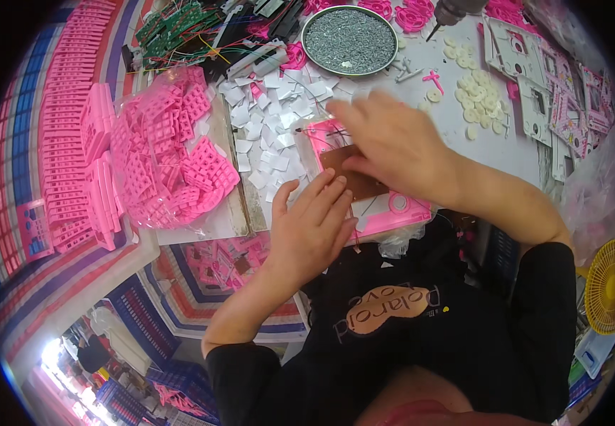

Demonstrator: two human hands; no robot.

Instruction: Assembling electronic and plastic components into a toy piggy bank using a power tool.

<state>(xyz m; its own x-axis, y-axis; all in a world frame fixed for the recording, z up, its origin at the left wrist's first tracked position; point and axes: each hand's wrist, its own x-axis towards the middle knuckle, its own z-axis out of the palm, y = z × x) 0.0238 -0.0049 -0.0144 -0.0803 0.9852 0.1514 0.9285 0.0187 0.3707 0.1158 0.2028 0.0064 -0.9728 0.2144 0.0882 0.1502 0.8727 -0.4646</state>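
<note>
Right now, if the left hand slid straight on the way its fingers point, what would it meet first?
Most likely the brown board on the pink casing: the left hand points up and right, fingertips about at its edge. The right hand lies just beyond. Depth is unclear.

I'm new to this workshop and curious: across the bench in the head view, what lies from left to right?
Stacked pink plastic strips → bag of pink grid parts → heap of small white squares → round metal tray of screws → cream round discs → white and pink panels.

I sit at a pale grey work surface (506, 153); a yellow round fan (611, 285) stands at my right, striped woven sheeting (58, 284) drapes at my left.
</note>
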